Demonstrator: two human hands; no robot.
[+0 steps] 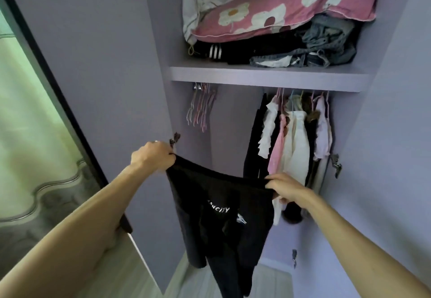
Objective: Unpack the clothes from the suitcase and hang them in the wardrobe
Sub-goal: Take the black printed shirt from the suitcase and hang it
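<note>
Left grip and right grip pinch the black garment taut by its edge, below the shelf; white lettering shows.

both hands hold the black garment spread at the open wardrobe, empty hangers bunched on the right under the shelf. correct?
Not quite. The head view shows the empty hangers bunched on the left under the shelf; hung clothes fill the right. The left hand and right hand do hold the black garment spread between them.

Black shirt — matt cloth; wardrobe — smooth lilac.
</note>
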